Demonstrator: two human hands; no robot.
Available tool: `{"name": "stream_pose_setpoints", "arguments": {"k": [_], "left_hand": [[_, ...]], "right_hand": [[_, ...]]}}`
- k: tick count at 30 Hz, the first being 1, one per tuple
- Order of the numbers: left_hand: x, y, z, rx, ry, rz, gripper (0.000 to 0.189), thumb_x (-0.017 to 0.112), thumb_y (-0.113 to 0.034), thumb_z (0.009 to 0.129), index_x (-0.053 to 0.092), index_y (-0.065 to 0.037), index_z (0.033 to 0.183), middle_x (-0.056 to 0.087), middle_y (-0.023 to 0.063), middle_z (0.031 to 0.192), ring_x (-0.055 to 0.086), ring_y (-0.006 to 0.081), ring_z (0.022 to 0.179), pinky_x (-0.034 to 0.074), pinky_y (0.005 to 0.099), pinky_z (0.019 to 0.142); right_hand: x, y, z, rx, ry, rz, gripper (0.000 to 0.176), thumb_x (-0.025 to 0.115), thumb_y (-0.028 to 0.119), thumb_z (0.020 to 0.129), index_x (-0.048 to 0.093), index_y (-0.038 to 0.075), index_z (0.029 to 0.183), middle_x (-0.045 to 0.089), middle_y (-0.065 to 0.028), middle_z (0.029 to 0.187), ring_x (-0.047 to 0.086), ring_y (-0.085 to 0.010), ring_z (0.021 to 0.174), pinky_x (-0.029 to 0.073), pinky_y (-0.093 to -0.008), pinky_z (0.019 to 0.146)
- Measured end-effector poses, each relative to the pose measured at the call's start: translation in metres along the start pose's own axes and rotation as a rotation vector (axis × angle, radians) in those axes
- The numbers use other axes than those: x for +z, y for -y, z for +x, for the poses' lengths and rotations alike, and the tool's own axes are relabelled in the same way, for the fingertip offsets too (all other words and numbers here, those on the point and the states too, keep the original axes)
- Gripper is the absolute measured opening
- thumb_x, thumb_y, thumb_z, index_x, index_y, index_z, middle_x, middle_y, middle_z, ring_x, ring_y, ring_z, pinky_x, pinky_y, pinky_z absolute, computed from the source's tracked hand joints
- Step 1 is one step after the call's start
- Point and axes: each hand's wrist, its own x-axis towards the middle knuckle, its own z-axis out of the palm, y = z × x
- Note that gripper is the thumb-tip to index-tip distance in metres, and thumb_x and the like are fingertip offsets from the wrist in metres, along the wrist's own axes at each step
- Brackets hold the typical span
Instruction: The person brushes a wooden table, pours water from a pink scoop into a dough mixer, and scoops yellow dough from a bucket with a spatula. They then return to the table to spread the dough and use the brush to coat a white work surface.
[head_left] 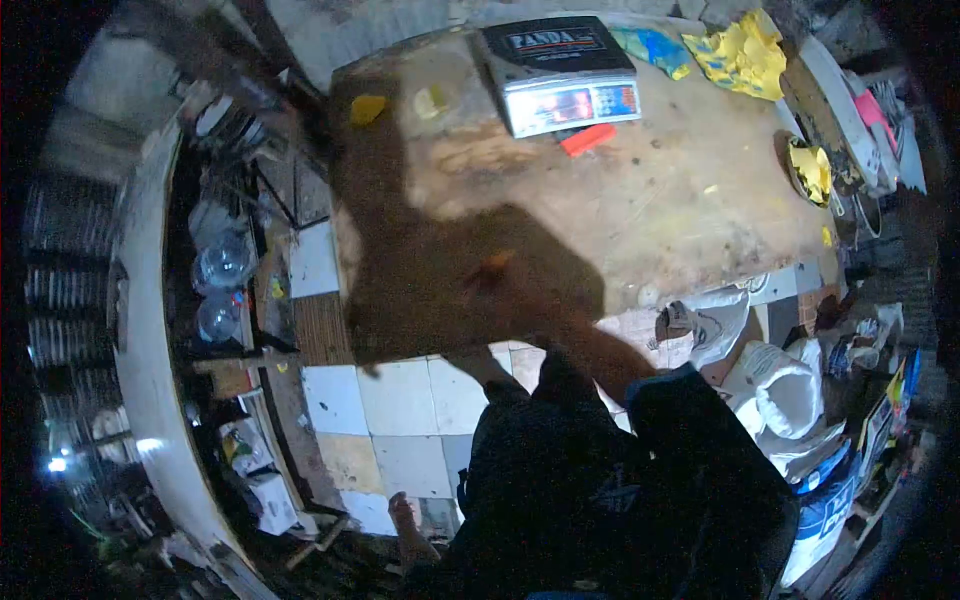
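Observation:
My right hand [497, 290] reaches over the wooden table [700, 190], in the deep shadow that my body casts on it. Its fingers are too dark and blurred to make out, and a small orange patch shows by their tips. My left hand [403, 515] hangs low at my side above the tiled floor, its fingers loosely bent with nothing visible in them. At the table's far side stands a digital scale [560, 70] with a dark top and a lit display. A red-orange bar-like object [588, 139] lies just in front of it.
Crumpled yellow paper [740, 55] and a blue-yellow wrapper [652, 50] lie behind the scale. A bowl [808, 172] with yellow scraps sits at the right edge. White sacks [785, 390] stand on the floor at right. Shelving with clear round containers [222, 262] runs along the left.

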Motion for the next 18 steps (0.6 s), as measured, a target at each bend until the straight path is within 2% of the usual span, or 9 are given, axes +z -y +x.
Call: {"name": "stream_pose_setpoints", "arguments": {"k": [4,7,8,9,11,13,14,15,18], "left_hand": [[-0.034,0.023,-0.023,-0.327,-0.150,0.221,0.020,0.054,-0.019,0.078,0.057,-0.007,0.094,0.057,0.0094,0.077,0.054,0.0191,0.063,0.047,0.0366,0.050],[-0.030,0.012,-0.026,-0.423,-0.233,0.133,0.023,0.055,-0.015,0.076,0.057,-0.006,0.096,0.057,0.0111,0.080,0.053,0.0190,0.067,0.047,0.0360,0.051],[-0.024,0.006,-0.023,-0.464,-0.275,0.095,0.025,0.055,-0.013,0.075,0.056,-0.005,0.098,0.057,0.0119,0.082,0.053,0.0189,0.069,0.047,0.0358,0.051],[-0.034,0.025,-0.011,0.149,-0.055,0.563,0.024,0.053,-0.015,0.076,0.056,-0.003,0.097,0.056,0.0114,0.078,0.053,0.0193,0.067,0.045,0.0336,0.049],[-0.036,0.038,0.033,-0.200,0.096,-0.220,0.021,0.052,-0.013,0.075,0.057,-0.003,0.094,0.056,0.0110,0.079,0.053,0.0186,0.065,0.045,0.0327,0.050],[0.007,0.016,0.064,-0.139,-0.055,0.056,0.019,0.053,-0.014,0.075,0.057,-0.004,0.091,0.057,0.0101,0.080,0.053,0.0193,0.065,0.046,0.0332,0.053],[0.016,0.026,0.092,0.345,-0.042,0.404,0.019,0.054,-0.017,0.076,0.057,-0.005,0.090,0.057,0.0077,0.081,0.054,0.0201,0.067,0.046,0.0313,0.053],[0.043,-0.014,0.086,-0.103,-0.107,-0.019,0.021,0.055,-0.018,0.076,0.057,-0.005,0.093,0.057,0.0058,0.082,0.055,0.0208,0.069,0.046,0.0303,0.053],[0.086,-0.102,0.075,-0.057,-0.079,-0.098,0.021,0.057,-0.016,0.075,0.056,-0.006,0.093,0.057,0.0043,0.081,0.055,0.0198,0.069,0.045,0.0298,0.053]], "right_hand": [[-0.217,-0.023,-0.063,0.521,-0.641,-0.611,0.030,0.053,0.028,0.075,0.057,0.002,0.089,0.060,-0.0164,0.087,0.057,-0.0247,0.082,0.044,-0.0323,0.069],[-0.257,-0.034,-0.103,0.483,-1.023,-0.997,0.036,0.053,0.040,0.072,0.061,0.006,0.081,0.057,-0.0128,0.066,0.053,-0.0293,0.055,0.043,-0.0384,0.050],[-0.230,-0.040,-0.102,0.434,-0.988,-0.958,0.035,0.052,0.038,0.073,0.060,0.006,0.082,0.057,-0.0125,0.067,0.053,-0.0282,0.057,0.043,-0.0374,0.051],[-0.182,-0.040,-0.093,0.382,-0.892,-0.874,0.033,0.051,0.036,0.074,0.060,0.005,0.083,0.057,-0.0122,0.069,0.053,-0.0271,0.059,0.043,-0.0364,0.053],[-0.069,-0.033,-0.066,0.249,-0.652,-0.633,0.031,0.049,0.033,0.075,0.059,0.005,0.086,0.057,-0.0116,0.072,0.053,-0.0250,0.062,0.043,-0.0344,0.056],[0.034,-0.005,-0.036,0.132,-0.335,-0.365,0.029,0.048,0.029,0.077,0.057,0.004,0.088,0.057,-0.0110,0.076,0.053,-0.0228,0.066,0.043,-0.0324,0.059],[0.070,0.010,-0.019,0.088,-0.160,-0.256,0.028,0.047,0.027,0.078,0.057,0.003,0.089,0.056,-0.0107,0.077,0.053,-0.0217,0.068,0.043,-0.0314,0.060],[0.084,0.019,0.003,0.052,0.006,-0.164,0.027,0.046,0.026,0.079,0.056,0.003,0.090,0.056,-0.0105,0.079,0.053,-0.0206,0.069,0.043,-0.0304,0.061],[0.039,0.002,0.114,0.012,0.296,0.028,0.025,0.043,0.020,0.082,0.055,0.002,0.094,0.056,-0.0096,0.084,0.053,-0.0174,0.075,0.043,-0.0274,0.066]]}}
